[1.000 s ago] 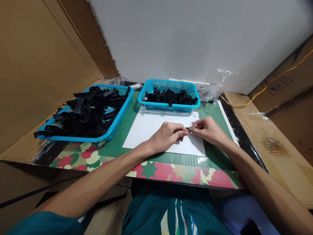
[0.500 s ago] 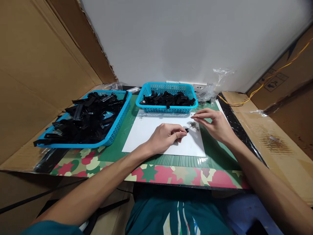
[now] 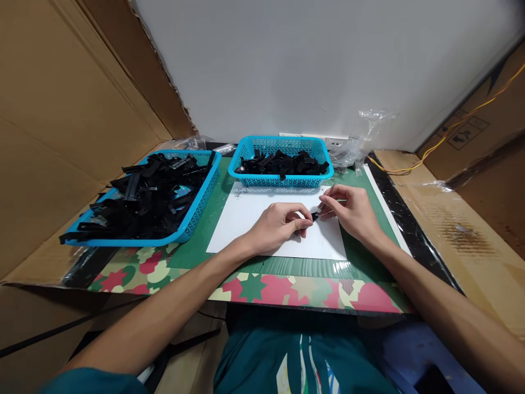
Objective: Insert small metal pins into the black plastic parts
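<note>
Over the white sheet of paper, my left hand pinches a small black plastic piece between thumb and fingertips. My right hand is closed in a pinch just right of that piece, its fingertips almost at it. A thin, pale, slender thing seems to show at the right fingertips, too small to name. The heap of tiny metal bits on the paper is now mostly hidden by the right hand. A few more tiny bits lie at the paper's upper left.
A blue basket heaped with black plastic pieces stands at the left. Behind the paper is a second blue basket holding similar pieces. Clear plastic wrap lies at the back right. Cardboard and a yellow cable are at the right.
My right hand has moved left and slightly down from above the metal bits to the black piece. My left hand keeps its hold on the piece, nearly in place.
</note>
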The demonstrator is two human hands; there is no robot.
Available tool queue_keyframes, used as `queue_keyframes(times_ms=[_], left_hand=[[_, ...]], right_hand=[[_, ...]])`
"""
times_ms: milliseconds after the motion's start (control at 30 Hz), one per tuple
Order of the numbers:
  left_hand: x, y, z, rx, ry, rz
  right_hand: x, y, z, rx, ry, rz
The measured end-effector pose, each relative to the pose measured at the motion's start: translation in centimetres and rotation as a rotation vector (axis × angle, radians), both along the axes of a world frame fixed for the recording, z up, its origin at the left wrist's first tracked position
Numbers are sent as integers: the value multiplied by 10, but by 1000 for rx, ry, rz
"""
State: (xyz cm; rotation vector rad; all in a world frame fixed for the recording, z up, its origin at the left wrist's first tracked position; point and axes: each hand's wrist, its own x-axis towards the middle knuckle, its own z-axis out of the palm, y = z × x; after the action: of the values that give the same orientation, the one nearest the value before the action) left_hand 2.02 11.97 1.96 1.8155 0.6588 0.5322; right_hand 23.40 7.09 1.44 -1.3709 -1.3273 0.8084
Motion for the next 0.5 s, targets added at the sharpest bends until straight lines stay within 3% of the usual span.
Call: queue_keyframes(times_ms=[500], left_hand=[[0,4,0,-86,-68,-59]], right_hand=[[0,2,4,-45,-110,-21]])
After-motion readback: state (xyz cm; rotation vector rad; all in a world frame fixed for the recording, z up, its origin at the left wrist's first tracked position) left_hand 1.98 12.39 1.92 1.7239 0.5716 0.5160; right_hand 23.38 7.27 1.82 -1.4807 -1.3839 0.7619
